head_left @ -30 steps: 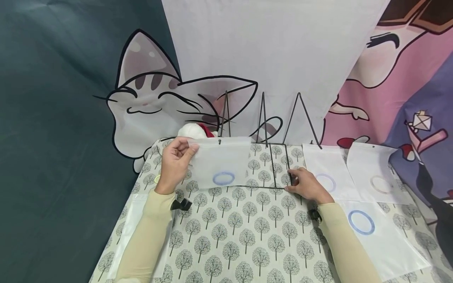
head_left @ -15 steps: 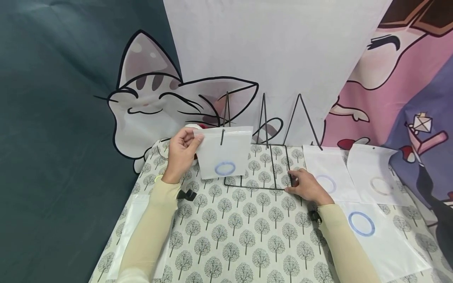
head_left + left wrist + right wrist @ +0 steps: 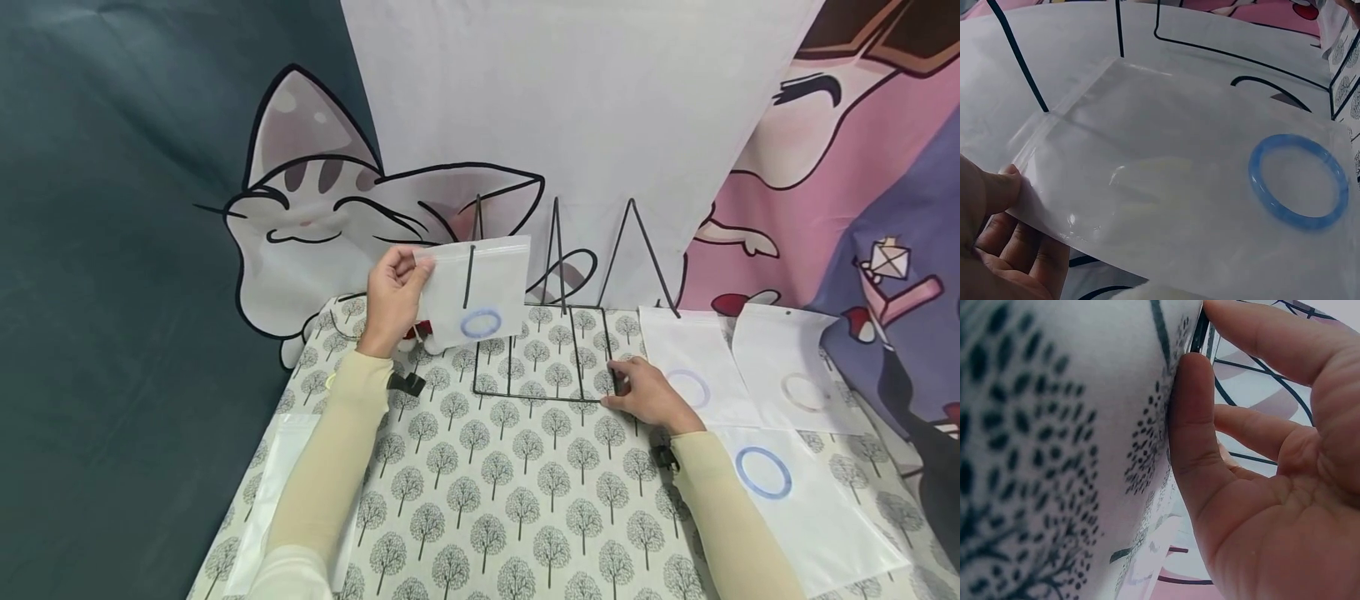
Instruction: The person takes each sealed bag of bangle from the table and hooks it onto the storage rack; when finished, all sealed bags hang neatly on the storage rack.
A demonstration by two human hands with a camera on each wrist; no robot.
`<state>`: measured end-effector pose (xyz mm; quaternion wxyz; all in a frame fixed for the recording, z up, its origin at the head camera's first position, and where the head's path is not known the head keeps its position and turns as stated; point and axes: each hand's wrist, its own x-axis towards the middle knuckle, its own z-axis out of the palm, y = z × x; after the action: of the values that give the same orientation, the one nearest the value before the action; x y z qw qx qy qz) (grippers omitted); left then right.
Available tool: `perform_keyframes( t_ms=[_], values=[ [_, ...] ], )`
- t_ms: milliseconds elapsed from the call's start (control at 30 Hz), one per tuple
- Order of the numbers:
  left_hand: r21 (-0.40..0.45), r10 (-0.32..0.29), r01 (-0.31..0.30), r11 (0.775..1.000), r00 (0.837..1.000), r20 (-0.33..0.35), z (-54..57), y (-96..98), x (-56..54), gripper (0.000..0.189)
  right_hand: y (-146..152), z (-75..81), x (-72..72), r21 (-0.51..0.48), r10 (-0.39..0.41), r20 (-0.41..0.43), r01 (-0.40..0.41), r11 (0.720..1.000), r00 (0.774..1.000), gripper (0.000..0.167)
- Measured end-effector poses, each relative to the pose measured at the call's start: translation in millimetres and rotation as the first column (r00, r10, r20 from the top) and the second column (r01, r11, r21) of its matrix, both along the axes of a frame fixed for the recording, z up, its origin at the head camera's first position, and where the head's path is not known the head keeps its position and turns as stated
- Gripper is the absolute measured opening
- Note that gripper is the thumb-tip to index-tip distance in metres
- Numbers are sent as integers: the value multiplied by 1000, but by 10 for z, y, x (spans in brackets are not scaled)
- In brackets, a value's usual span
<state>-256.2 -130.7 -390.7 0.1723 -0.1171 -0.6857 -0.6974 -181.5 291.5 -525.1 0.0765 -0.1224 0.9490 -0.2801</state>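
Observation:
My left hand (image 3: 393,296) pinches the upper left corner of a clear zip bag (image 3: 444,292) between thumb and fingers. Inside lies a blue bangle (image 3: 1310,222), near the bag's bottom. A black wire prong (image 3: 469,279) of the display rack meets the bag at its top edge, and its end shows in front of the bag. The bag hangs tilted above the rack's base (image 3: 540,397). At the base's front right corner, my right hand (image 3: 647,396) holds the wire between thumb and fingers. In the right wrist view, the dark wire (image 3: 1199,334) runs between those fingertips.
On the right lie bags with a purple bangle (image 3: 707,392), a pinkish bangle (image 3: 784,387) and a blue bangle (image 3: 787,483). Another white bag (image 3: 262,500) lies under my left sleeve. A white-and-red plush toy (image 3: 431,343) sits behind the held bag. Two more prongs (image 3: 654,250) rise at the rack's right.
My left hand has lifted the bag up and slightly right, and more of the prong now shows in front of it. The right hand stays at the rack's corner.

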Motion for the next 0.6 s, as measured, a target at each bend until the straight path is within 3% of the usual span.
perform_keyframes(
  t_ms=[367,600],
  values=[
    [31,21,-20,999,1000,-21,-16,75,-209,13,-3,-1,18,7,-1,9,1,1000,1000,76],
    [53,2,-1,999,1000,-26,-44,74,-246,11,-25,35,0,17,4,34,-5,1000,999,79]
  ],
)
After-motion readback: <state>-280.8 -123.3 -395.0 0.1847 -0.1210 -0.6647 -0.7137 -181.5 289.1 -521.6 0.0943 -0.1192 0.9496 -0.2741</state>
